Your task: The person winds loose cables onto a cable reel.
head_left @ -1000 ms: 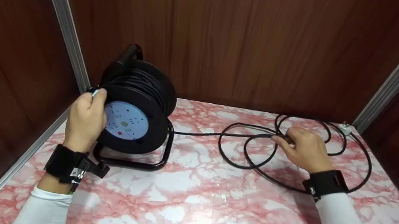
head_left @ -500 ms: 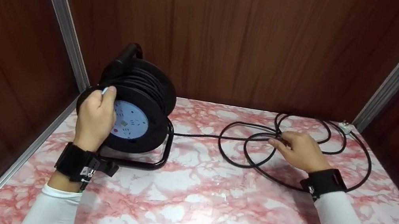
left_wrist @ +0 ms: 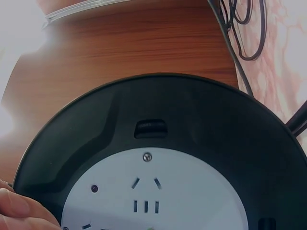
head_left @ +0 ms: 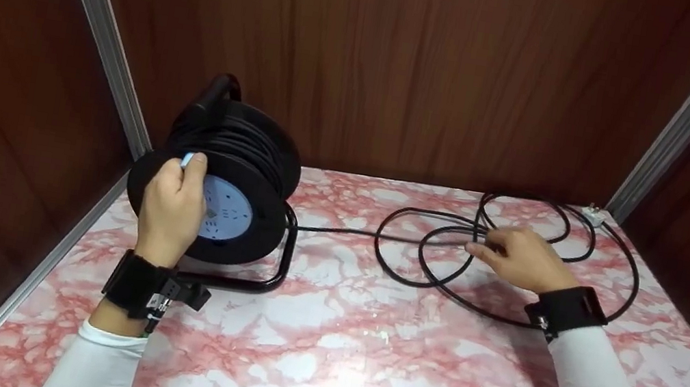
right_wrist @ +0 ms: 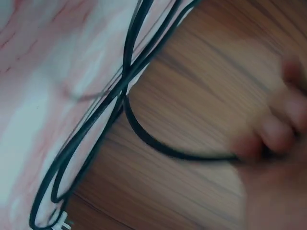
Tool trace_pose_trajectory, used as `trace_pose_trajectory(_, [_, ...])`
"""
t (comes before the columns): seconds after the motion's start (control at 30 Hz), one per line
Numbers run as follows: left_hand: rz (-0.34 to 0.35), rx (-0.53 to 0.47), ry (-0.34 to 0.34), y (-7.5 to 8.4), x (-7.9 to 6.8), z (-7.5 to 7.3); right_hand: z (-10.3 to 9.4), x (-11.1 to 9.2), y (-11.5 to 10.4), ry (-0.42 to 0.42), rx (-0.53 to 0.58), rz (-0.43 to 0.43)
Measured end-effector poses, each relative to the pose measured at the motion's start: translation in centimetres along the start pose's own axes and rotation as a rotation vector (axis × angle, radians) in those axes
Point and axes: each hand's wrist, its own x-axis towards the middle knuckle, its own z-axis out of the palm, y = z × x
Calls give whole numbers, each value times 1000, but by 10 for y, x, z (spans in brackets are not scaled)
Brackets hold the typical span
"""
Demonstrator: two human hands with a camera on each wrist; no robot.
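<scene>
The left hand, curled around what looked like a pale-blue crank knob, had swung rightward across the extension-cord reel beside it, suggesting a part-turn, while the right hand pinched the black cable running between them.

head view from above, faces forward-down; wrist views close, both sharing cable

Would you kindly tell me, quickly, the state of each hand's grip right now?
Left hand: closed, holding the light-blue knob on the reel.
Right hand: closed, pinching the black cable.
</scene>
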Motion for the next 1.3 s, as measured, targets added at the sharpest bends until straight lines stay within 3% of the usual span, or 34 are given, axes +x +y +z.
trace_pose_trajectory(0.1, [9, 4, 0, 0, 0, 2, -2, 1, -1, -11, 21, 7])
trace_pose_trajectory(0.23, [11, -12, 15, 0, 0, 5, -4, 5, -2, 181, -99, -85])
trace_pose_trajectory(0.3, [8, -23, 22, 1, -1, 7, -4, 7, -1, 200, -135, -84])
trace_pose_trajectory(0.47, [14, -22, 25, 0, -3, 11, -2, 5, 2, -35, -78, 41])
trace_pose_trajectory(0.53, [18, -13, 18, 0, -4, 14, -1, 4, 2, -65, -69, 56])
trace_pose_trajectory(0.6, [23, -12, 9, 1, -5, 16, 0, 5, 2, 10, -95, 8])
trace_pose_trajectory(0.73, [31, -10, 4, 2, -6, 19, -1, 7, 1, 254, -213, -125])
trace_pose_trajectory(0.77, [34, -11, 3, 3, -6, 20, -1, 7, 1, 272, -226, -137])
trace_pose_trajectory(0.83, [42, 0, -2, 3, -6, 22, -2, 4, 1, 184, -200, -97])
trace_pose_trajectory(0.97, [50, 26, -43, 5, -7, 24, 0, -2, 5, -106, -86, 79])
trace_pose_trajectory(1.0, [51, 32, -55, 6, -8, 24, 0, -3, 5, -131, -77, 109])
trace_pose_trajectory(1.07, [50, 36, -73, 7, -8, 24, 1, -3, 7, -48, -90, 72])
trace_pose_trajectory(1.23, [43, 34, -71, 7, -8, 23, -6, 4, 11, 411, -270, -216])
trace_pose_trajectory(1.3, [40, 33, -64, 7, -9, 23, -9, 5, 14, 435, -302, -239])
